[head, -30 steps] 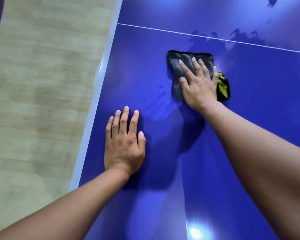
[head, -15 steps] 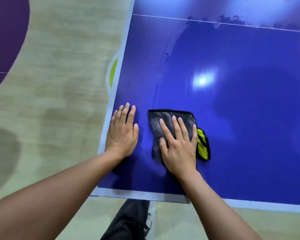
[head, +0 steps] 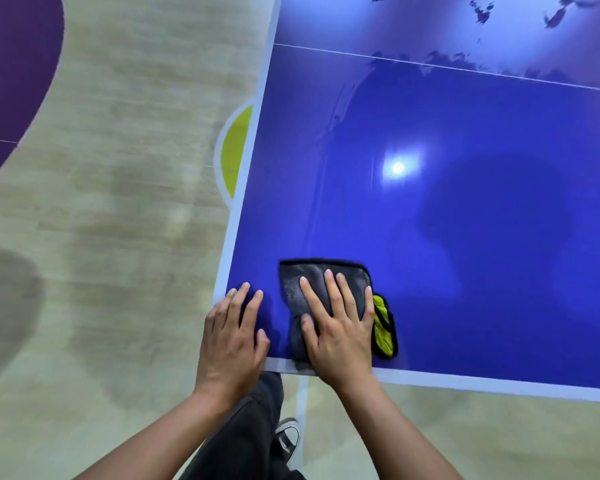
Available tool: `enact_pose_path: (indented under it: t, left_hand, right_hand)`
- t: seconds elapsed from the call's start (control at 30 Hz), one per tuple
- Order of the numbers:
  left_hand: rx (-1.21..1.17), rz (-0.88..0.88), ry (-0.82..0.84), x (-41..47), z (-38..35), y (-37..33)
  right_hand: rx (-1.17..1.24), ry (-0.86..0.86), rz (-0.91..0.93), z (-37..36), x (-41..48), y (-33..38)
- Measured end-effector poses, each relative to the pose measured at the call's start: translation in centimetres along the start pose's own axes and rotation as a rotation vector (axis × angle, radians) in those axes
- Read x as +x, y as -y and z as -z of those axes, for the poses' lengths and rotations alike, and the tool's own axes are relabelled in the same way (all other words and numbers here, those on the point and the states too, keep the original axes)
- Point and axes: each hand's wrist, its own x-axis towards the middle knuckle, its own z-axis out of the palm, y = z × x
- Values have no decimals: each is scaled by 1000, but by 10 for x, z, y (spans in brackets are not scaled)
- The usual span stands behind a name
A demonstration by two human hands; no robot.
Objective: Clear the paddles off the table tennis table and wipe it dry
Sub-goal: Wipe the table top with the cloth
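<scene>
Cloth (head: 321,276), grey with yellow underside, lies folded under right hand (head: 340,336).

Loose dark charcoal trouser leg (head: 243,441) down at 6 o'clock. Black canvas sneaker (head: 286,436) right beside it: white rubber toe cap, white laces. Bare left forearm (head: 153,441) at 7 o'clock, right forearm (head: 395,431) at 5. Short-trimmed nails on left hand (head: 231,344) and right hand (head: 338,336).

I count one glossy blue table (head: 465,254), one grey-and-yellow microfibre cloth (head: 295,282) at six o'clock, one left hand (head: 232,341), one right hand (head: 340,337).
</scene>
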Motion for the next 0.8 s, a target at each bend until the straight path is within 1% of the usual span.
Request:
enact_pose_path:
  t: [0.17, 0.33, 0.5, 0.63, 0.8]
  left_hand:
    - [-7, 2, -49, 44, 3, 8]
    - [-21, -5, -84, 135, 9, 9]
    - [-9, -15, -95, 250, 22, 16]
    - [13, -25, -92, 329, 31, 21]
    - [52, -49, -85, 391, 34, 18]
  right_hand:
    - [7, -26, 19, -3, 82, -7]
    - [24, -35, 78, -5, 189, -24]
    - [1, -37, 1, -8, 301, -43]
    - [0, -1, -82, -9, 391, -66]
    - [-21, 16, -191, -10, 486, -90]
